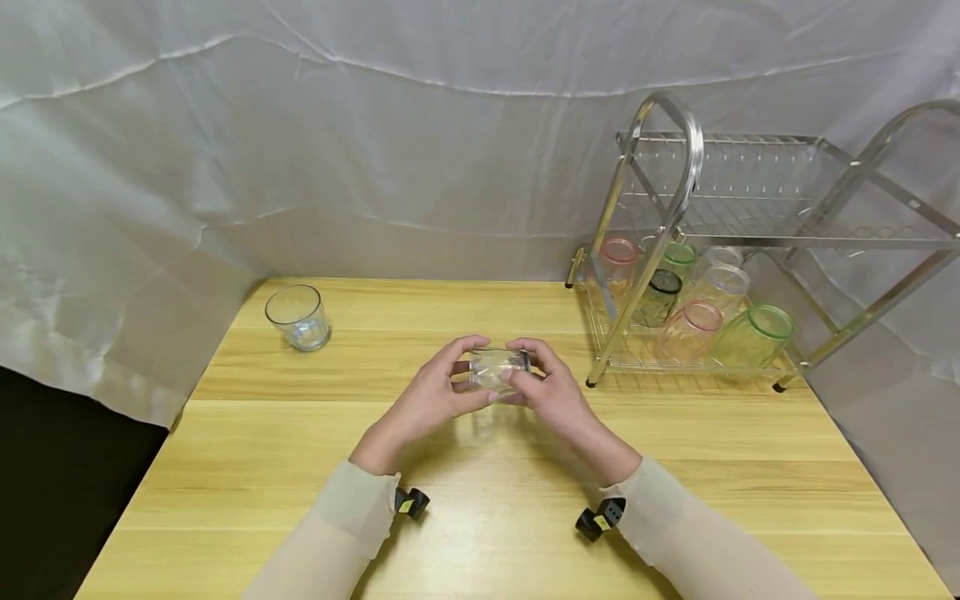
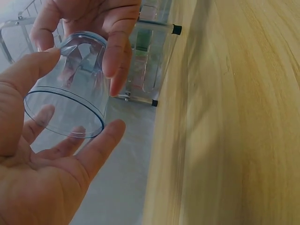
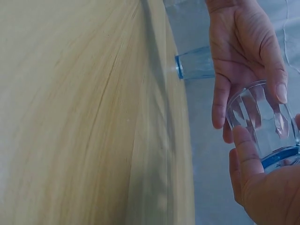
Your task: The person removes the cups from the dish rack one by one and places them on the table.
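Observation:
A clear drinking glass (image 1: 487, 367) with faceted sides is held on its side above the wooden table. My left hand (image 1: 435, 385) grips its rim end; in the left wrist view the thumb and fingers spread around the open mouth of the glass (image 2: 70, 105). At the base end, my right hand (image 1: 557, 390) holds it between thumb and fingers, as the right wrist view shows with the glass (image 3: 262, 117) between both hands. Another clear glass (image 1: 298, 319) stands upright at the table's back left, away from the hands.
A two-tier metal rack (image 1: 611, 342) stands at the back right. On its lower shelf several upside-down glasses include a pink glass (image 1: 690, 332), a green glass (image 1: 753, 337) and a dark glass (image 1: 660, 297). Grey cloth (image 1: 420, 167) hangs behind the wooden table (image 1: 495, 533).

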Available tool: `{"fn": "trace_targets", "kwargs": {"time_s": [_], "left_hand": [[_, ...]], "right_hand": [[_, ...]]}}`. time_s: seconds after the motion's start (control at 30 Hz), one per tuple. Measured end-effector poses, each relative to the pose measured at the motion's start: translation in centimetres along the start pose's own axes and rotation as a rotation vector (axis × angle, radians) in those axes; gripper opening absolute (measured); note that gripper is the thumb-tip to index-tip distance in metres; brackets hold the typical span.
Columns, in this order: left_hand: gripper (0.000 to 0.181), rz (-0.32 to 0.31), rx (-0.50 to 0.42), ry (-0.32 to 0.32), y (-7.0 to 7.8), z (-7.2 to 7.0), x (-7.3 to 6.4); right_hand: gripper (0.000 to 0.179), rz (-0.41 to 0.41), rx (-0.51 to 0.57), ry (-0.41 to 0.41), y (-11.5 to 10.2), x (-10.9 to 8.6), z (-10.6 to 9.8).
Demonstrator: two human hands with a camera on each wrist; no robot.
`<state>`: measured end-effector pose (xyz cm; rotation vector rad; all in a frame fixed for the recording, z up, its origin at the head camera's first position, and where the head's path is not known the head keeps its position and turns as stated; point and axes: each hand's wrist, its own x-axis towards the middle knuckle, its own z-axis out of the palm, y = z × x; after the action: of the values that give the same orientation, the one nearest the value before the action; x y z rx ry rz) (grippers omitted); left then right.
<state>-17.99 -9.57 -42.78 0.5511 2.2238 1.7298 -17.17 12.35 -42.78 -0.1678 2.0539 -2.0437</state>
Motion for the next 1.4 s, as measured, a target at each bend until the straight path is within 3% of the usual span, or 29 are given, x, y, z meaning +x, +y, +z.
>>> {"fn": "trace_targets", "kwargs": {"time_s": [0.63,0.77,0.97,1.17,1.4], "left_hand": [[0.071,0.017,-0.038,0.039,0.2,0.0,-0.1],[0.072,0.024,-0.031,0.046,0.3,0.1,-0.2],[0.072,0.017,0.025,0.094,0.3,-0.2,-0.5],[0.075,0.009,0.105,0.152,0.2,-1.5,-0.9],[0.083,0.004,0.203,0.201,0.1,-3.0,-1.4]], "right_hand": [[0.047,-0.014,0.008,-0.01,-0.1,-0.1,-0.2],[0.049,-0.019,-0.036,-0.003,0.0,-0.3,-0.4],[0.047,-0.06,-0.205,0.059,0.3,-1.1,-1.4],[0.04,-0.133,-0.533,0.151,0.3,-2.7,-3.3],[0.029,-0.314,-0.862,0.249,0.3,-4.2,-5.7]]}}
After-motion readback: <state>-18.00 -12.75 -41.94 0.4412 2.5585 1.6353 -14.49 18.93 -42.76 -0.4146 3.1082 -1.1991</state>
